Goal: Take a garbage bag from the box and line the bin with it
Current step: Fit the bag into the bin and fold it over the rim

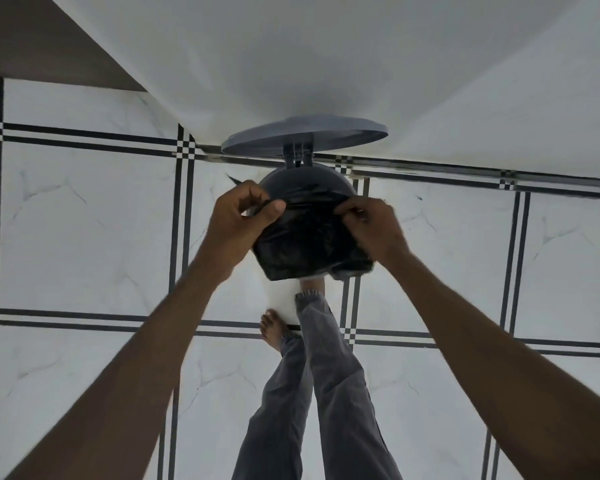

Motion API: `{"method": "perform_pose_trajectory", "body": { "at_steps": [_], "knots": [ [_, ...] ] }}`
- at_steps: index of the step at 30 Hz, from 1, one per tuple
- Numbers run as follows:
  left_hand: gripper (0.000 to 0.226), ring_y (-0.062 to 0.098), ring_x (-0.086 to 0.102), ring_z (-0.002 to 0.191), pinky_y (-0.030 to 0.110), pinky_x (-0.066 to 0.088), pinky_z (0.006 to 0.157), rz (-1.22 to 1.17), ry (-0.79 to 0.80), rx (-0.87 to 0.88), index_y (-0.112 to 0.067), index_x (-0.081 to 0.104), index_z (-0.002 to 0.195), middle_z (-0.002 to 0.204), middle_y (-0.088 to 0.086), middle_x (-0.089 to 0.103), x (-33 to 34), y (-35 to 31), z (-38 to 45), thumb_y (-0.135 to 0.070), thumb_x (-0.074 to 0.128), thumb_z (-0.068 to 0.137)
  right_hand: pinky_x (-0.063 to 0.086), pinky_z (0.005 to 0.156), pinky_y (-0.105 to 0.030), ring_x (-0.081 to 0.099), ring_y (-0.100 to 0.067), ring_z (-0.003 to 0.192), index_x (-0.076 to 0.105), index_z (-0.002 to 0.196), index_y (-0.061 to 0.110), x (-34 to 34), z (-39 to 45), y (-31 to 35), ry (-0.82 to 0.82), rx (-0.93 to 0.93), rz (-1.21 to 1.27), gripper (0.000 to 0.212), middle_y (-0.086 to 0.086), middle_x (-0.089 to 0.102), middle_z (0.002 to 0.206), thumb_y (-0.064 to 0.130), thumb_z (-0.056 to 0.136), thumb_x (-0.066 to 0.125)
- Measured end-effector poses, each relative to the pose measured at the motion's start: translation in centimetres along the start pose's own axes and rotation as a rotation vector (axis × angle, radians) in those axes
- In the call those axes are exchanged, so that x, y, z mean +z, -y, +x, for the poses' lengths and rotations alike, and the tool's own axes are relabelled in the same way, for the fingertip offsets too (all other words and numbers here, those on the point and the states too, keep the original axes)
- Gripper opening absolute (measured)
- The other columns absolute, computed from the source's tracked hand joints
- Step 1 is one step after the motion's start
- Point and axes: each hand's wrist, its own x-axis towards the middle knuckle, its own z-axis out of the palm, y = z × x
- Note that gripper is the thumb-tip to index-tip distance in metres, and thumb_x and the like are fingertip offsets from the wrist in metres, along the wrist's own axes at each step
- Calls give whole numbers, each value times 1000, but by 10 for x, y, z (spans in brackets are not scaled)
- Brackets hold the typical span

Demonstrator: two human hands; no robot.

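Observation:
A black garbage bag [309,244] hangs bunched over the front of a round pedal bin [302,180]. The bin's grey lid [302,136] stands open against the wall. My left hand [243,213] pinches the bag's top edge on the left side. On the right side my right hand [371,223] grips the same edge. Both hands hold the bag just in front of the bin's dark opening. The bin's white body [283,303] shows under the bag. The box is not in view.
The bin stands against a white wall [326,64] on a white tiled floor [84,220] with black line borders. My bare feet and grey trouser legs [312,375] are right in front of the bin. A brown surface [49,46] is at the upper left.

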Motion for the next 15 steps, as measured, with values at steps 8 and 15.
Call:
{"method": "perform_pose_trajectory", "body": {
  "at_steps": [8,15],
  "knots": [
    [2,11,65,70,33,53,77,422,153,-174,-23,74,90,89,-8,73,-24,74,33,-23,73,88,46,88,-26,65,-23,103,73,112,18,5,15,-51,-94,-143,-143,28,-4,72,112,7,95,55],
    [13,15,64,89,32,51,82,453,-270,-147,-18,69,92,99,-2,71,3,133,94,-19,56,93,44,94,-31,59,-35,114,55,140,22,54,69,-72,-45,-208,-252,43,-17,60,125,13,98,51]
  ]
}}
